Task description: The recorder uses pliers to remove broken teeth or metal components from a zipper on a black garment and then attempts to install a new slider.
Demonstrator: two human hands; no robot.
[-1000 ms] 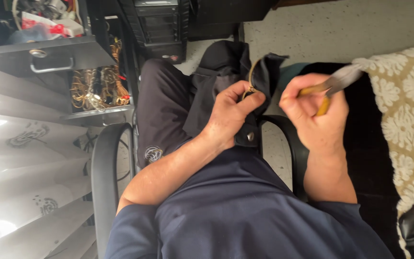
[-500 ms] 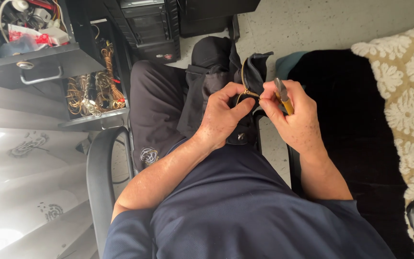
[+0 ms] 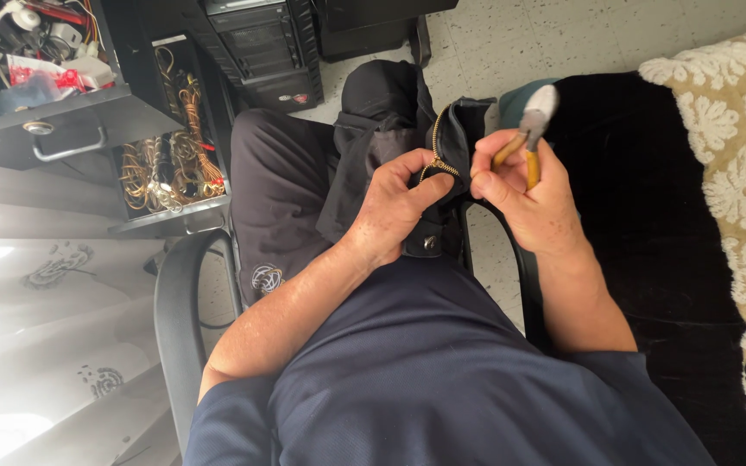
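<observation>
Seated person, head view down over a navy shirt (image 3: 442, 380) to the lap. Left hand (image 3: 390, 211) is closed on a dark garment (image 3: 364, 147) draped over the knee, thumb and forefinger pinching the cloth right at the brass zipper (image 3: 435, 147), which runs up and away from the fingertips. Right hand (image 3: 533, 203) sits just beside the left, wrapped around small pliers (image 3: 528, 129) with yellow handles; the grey nose points up and away, off the zipper, not touching it. Whether the nose is parted is too small to tell.

Step in hand, as I judge it: zipper work on the garment, cloth steadied, tool ready but not engaged. Next move would call for bringing the pliers' nose down to the zipper by the left thumb while the pinch keeps the cloth taut.

Beyond the left hand: an open drawer (image 3: 71, 129) and a shelf of coiled wires (image 3: 170, 164). Beyond the right: a black cloth (image 3: 649, 216) and a tan patterned blanket (image 3: 736, 129).
</observation>
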